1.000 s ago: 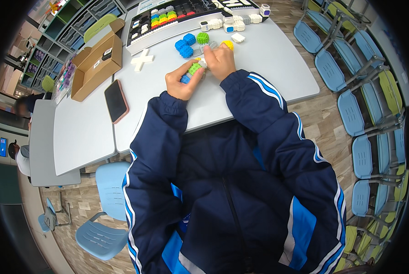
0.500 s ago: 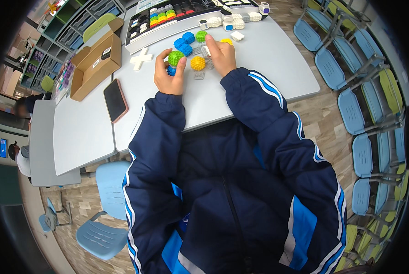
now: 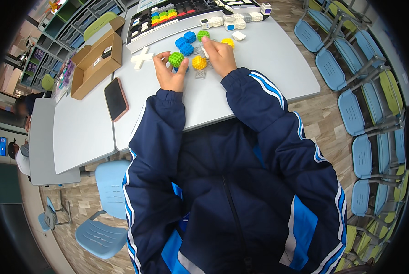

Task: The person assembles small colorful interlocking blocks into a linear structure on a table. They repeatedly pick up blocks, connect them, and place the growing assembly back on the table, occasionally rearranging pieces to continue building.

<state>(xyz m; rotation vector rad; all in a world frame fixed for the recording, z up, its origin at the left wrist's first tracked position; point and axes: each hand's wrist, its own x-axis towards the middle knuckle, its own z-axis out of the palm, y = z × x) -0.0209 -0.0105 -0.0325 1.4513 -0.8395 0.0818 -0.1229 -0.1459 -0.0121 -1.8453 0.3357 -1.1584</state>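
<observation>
My left hand [image 3: 170, 80] is closed round a knobbly green block [image 3: 176, 59], thumb on one side and fingers on the other. A blue block shows partly beneath the green one. My right hand [image 3: 222, 59] is curled with its thumb forward, over a pale piece mostly hidden by the fingers. Between the hands sits a round yellow block [image 3: 199, 62], with a small grey plate [image 3: 200, 74] just in front of it. Behind it lie joined blue blocks [image 3: 184, 44] and another green block [image 3: 203, 35]. A second yellow block [image 3: 228, 42] shows beyond my right hand.
A parts tray [image 3: 168, 27] spans the back of the table, with white block modules [image 3: 234, 21] at its right. At left lie a white cross piece [image 3: 142, 58], an open cardboard box [image 3: 97, 64] and a phone [image 3: 116, 99]. A small white piece [image 3: 238, 36] is at right.
My left hand has tipped slightly, and the blue block under the green one shows less. My right hand stays almost in place, its fingers lowered a little.
</observation>
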